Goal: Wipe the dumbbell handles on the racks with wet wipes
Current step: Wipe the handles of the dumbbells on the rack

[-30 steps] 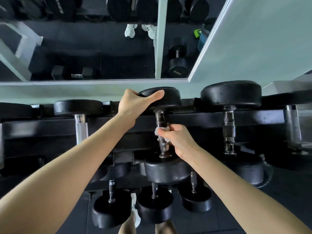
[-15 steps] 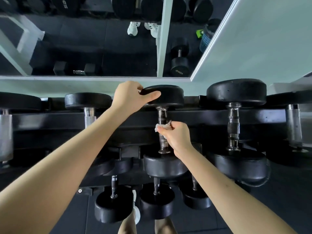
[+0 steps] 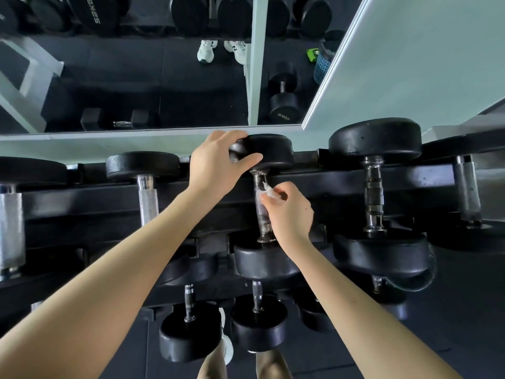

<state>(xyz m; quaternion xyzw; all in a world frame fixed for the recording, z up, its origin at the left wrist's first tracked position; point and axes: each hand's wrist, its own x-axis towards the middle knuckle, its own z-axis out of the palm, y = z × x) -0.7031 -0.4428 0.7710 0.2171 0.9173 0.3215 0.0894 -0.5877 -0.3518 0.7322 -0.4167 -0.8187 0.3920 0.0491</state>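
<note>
A black dumbbell lies on the top tier of the rack, its knurled metal handle running toward me. My left hand grips the rim of its far head, thumb across the front. My right hand pinches a crumpled white wet wipe against the upper part of that handle. The near head sits just below my right wrist.
More dumbbells lie on the same tier: a chrome-handled one to the left and a larger one to the right. Smaller dumbbells sit on the lower tier. A wall mirror stands behind the rack.
My right hand slid the wipe up the handle toward the far head. My left hand kept its grip on that head. The view shifted a little to the left.
</note>
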